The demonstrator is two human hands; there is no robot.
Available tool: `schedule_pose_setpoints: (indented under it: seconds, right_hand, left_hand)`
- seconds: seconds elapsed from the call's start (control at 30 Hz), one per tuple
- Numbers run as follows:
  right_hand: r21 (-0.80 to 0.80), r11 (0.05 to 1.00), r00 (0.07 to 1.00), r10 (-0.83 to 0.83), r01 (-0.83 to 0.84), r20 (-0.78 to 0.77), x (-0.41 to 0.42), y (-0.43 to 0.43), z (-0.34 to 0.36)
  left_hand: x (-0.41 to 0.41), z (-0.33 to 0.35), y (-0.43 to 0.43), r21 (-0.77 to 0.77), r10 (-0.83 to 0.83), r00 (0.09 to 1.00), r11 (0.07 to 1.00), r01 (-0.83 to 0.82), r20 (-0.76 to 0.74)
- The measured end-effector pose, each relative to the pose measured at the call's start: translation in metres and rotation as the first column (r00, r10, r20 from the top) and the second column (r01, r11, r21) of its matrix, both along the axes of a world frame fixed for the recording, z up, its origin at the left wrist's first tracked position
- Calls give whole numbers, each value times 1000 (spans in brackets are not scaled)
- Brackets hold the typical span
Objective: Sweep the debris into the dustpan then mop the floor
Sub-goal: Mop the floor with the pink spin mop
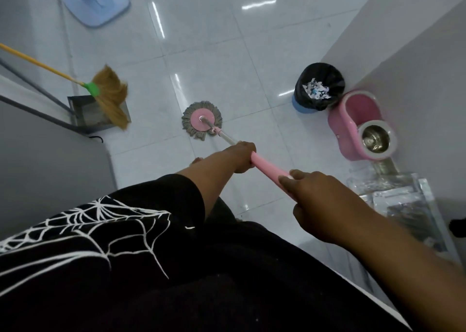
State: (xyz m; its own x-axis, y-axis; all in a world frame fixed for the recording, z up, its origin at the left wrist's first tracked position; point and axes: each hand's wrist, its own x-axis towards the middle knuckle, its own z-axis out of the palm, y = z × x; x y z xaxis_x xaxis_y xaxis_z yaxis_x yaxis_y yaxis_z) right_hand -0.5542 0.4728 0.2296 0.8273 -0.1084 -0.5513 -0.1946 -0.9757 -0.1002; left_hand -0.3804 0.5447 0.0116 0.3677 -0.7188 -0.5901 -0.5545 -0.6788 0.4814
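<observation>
A round mop head (201, 123), pink disc with grey fringe, lies flat on the white tiled floor (214, 54). Its pink handle (268, 169) runs back toward me. My left hand (242, 156) grips the handle further down, and my right hand (320, 205) holds its upper end. A straw broom (111, 97) with a yellow stick leans over the grey metal dustpan (88, 112) at the left. A bin with a black bag (319, 87) holds shredded paper debris (316, 89).
A pink spin-mop bucket (363, 127) stands by the right wall next to the bin. A clear plastic-wrapped item (403, 205) lies at the right near my arm. A pale blue fan base (95, 1) sits at the top left. A grey cabinet (37, 160) fills the left side.
</observation>
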Motion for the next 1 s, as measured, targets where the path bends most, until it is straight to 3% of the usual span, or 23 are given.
schedule_pose_setpoints:
  seconds: [0.4, 0.7, 1.0]
  right_hand:
    - [-12, 999, 1000, 30, -30, 1, 51, 6, -14]
    - [8, 999, 998, 33, -33, 49, 207, -17, -41]
    - [34, 999, 993, -1, -3, 121, 358, -36, -70]
  left_hand:
    - [49, -7, 9, -36, 53, 999, 998, -53, 11]
    - [208, -35, -8, -36, 138, 990, 990, -137, 25]
    - [368, -39, -27, 8, 95, 993, 995, -96, 76]
